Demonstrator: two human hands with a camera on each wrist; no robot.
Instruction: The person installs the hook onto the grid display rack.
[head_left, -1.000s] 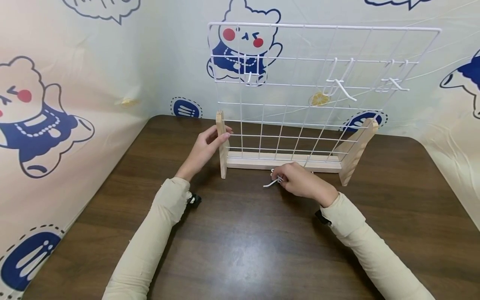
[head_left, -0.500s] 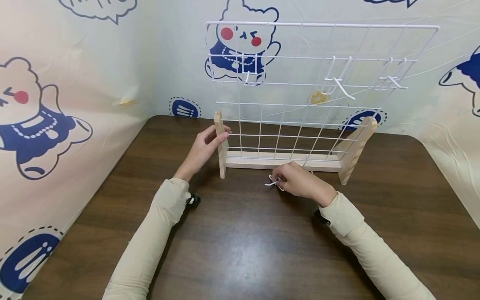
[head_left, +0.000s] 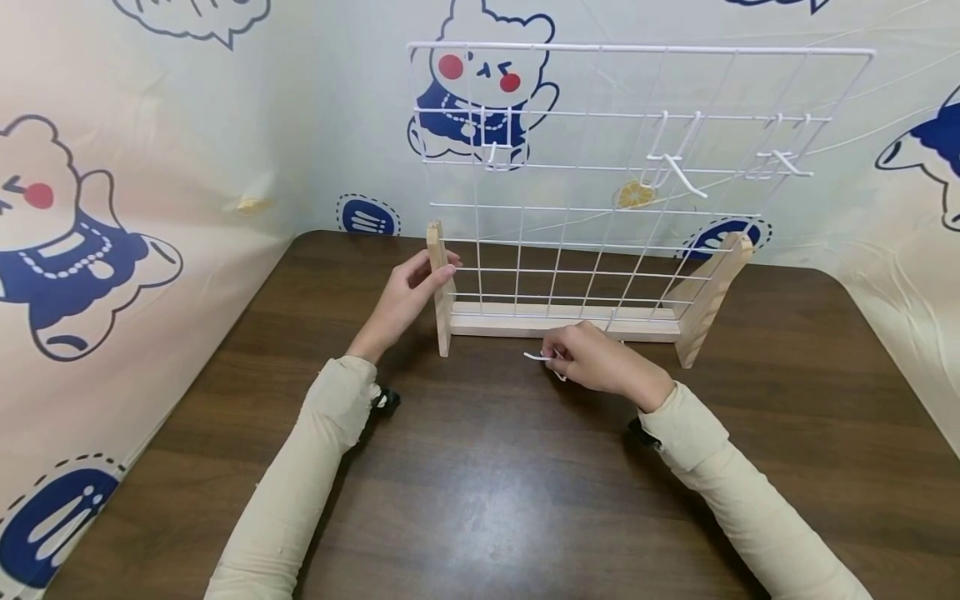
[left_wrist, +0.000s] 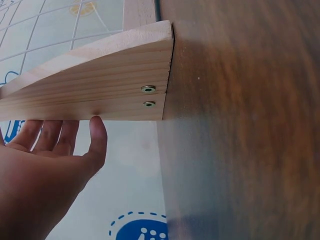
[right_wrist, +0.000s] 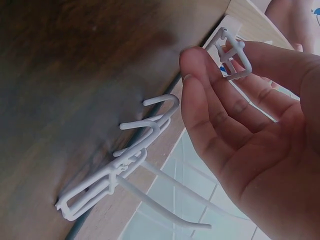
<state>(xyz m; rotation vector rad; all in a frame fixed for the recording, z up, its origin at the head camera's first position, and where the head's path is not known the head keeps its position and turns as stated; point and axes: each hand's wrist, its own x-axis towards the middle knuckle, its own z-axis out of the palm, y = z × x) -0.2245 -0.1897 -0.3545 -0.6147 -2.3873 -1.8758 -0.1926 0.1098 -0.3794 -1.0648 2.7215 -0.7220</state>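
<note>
My left hand (head_left: 403, 300) holds the left wooden upright (head_left: 439, 292) of a white wire grid rack (head_left: 558, 208), thumb on the near side and fingers passing behind it. In the left wrist view the fingers (left_wrist: 50, 134) go out of sight past the upright's edge. My right hand (head_left: 596, 358) pinches a small white wire hook (head_left: 534, 357) low in front of the rack's base; the right wrist view shows its square frame (right_wrist: 247, 65) by the fingers. Beneath that hand, a few more white hooks (right_wrist: 135, 150) lie together on the table against the base.
Three white hooks hang on the grid: one at left (head_left: 495, 150), one right of centre (head_left: 678, 167), and one at far right (head_left: 782, 158). The rack's right upright (head_left: 712, 300) stands on the brown table (head_left: 480, 483). Patterned cloth (head_left: 300, 108) hangs behind and at both sides.
The hook in my right hand has turned so its prong points further left and slightly up. My left hand stays on the upright; the view has shifted slightly.
</note>
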